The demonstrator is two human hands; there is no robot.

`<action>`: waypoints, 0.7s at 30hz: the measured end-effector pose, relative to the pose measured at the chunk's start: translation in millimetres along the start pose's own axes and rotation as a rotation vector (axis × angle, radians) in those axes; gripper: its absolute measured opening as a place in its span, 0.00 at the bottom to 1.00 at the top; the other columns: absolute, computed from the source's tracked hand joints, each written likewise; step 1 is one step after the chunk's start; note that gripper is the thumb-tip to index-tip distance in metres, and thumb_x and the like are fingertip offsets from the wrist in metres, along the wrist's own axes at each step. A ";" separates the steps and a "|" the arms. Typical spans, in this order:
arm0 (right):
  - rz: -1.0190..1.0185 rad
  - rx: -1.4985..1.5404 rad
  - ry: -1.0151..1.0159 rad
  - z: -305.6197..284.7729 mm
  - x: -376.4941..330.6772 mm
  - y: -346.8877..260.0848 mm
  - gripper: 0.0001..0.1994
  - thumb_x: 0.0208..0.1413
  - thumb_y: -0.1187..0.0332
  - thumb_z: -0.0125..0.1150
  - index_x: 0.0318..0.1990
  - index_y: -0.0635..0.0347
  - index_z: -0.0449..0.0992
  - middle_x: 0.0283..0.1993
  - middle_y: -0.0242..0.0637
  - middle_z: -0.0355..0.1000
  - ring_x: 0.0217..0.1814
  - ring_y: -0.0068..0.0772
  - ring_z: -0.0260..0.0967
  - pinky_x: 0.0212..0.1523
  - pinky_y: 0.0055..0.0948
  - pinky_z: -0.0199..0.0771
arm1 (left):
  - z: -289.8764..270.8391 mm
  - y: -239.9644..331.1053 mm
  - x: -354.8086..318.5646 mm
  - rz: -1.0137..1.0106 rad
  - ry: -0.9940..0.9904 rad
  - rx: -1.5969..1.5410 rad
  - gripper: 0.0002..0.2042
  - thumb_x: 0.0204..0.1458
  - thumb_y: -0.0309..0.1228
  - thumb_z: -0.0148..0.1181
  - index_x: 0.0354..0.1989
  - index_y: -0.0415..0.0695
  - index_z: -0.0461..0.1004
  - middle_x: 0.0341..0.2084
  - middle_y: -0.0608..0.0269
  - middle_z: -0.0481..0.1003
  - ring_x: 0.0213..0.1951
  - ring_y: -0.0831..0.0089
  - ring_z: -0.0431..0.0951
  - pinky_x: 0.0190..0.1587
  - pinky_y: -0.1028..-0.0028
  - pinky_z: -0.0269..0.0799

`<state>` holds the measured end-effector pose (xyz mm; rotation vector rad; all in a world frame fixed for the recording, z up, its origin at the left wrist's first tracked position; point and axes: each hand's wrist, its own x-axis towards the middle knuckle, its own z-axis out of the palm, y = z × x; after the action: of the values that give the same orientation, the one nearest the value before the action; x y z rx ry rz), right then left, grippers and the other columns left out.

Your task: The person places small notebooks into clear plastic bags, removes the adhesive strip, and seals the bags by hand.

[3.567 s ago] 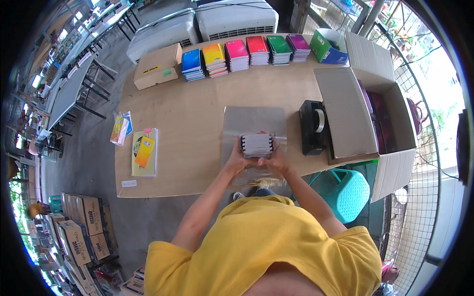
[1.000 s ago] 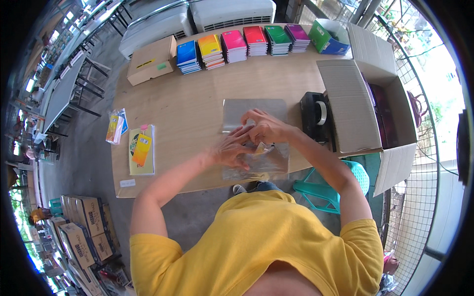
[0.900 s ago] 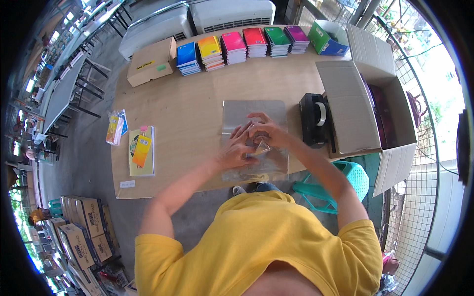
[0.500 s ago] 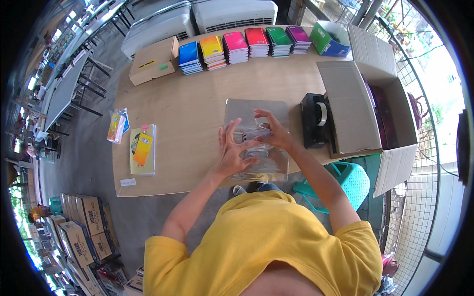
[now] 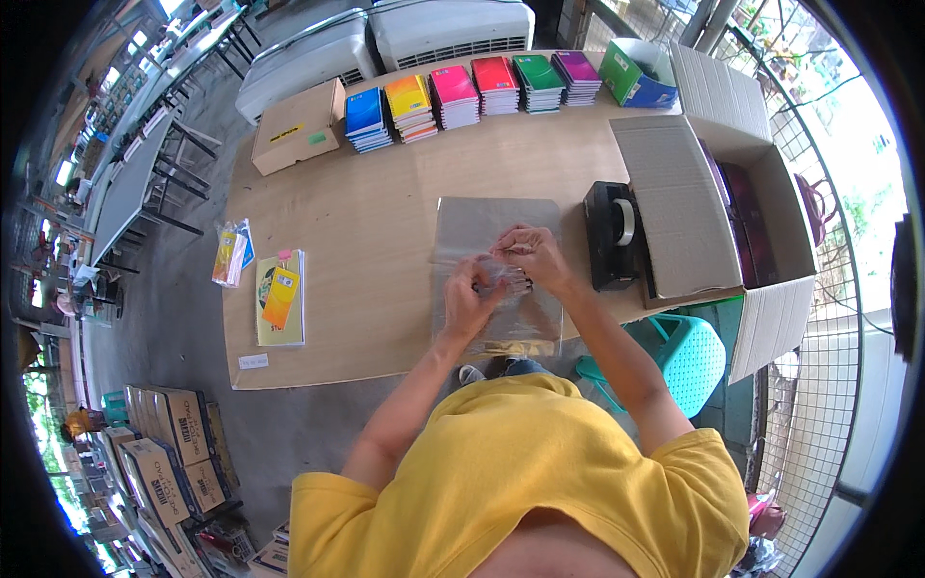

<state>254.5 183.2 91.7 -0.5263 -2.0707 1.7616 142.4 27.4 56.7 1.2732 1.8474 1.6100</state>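
Over a pile of clear plastic bags (image 5: pixel 472 220) at the table's front, both hands pinch one crumpled piece of clear plastic, apparently a bag (image 5: pixel 499 274). My left hand (image 5: pixel 468 301) has its fingers curled around the plastic's left side. Slightly farther off, my right hand (image 5: pixel 536 260) is closed with its fingertips pinching the upper right of it. The plastic's edges are hard to make out between the fingers. Right of the pile stands a black tape dispenser (image 5: pixel 603 241) with a pale roll.
Several notebook stacks line the far edge, from blue (image 5: pixel 366 118) to purple (image 5: pixel 578 75). Left lie a spiral notebook (image 5: pixel 265 323) with an orange card and a wrapped pack (image 5: pixel 228 258). An open carton (image 5: pixel 674 207) stands right, a teal stool (image 5: pixel 692 366) below it.
My fingers were spread over the plastic; now they have curled in and pinch it. My right hand has drawn back over the plastic, and the left hand's fingers have come down.
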 end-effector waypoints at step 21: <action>-0.081 -0.431 0.839 -59.8 -105.6 9.4 0.15 0.53 0.69 0.66 0.49 0.56 0.79 0.48 0.39 0.76 0.49 0.38 0.75 0.53 0.40 0.73 | 15.8 -3.5 -9.2 -0.157 0.238 -0.126 0.08 0.43 0.17 0.70 0.33 0.41 0.85 0.34 0.58 0.79 0.43 0.70 0.77 0.46 0.74 0.72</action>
<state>376.2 182.0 87.4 -1.0610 -1.7729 0.7952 158.0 29.4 46.6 0.8931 1.8938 1.8228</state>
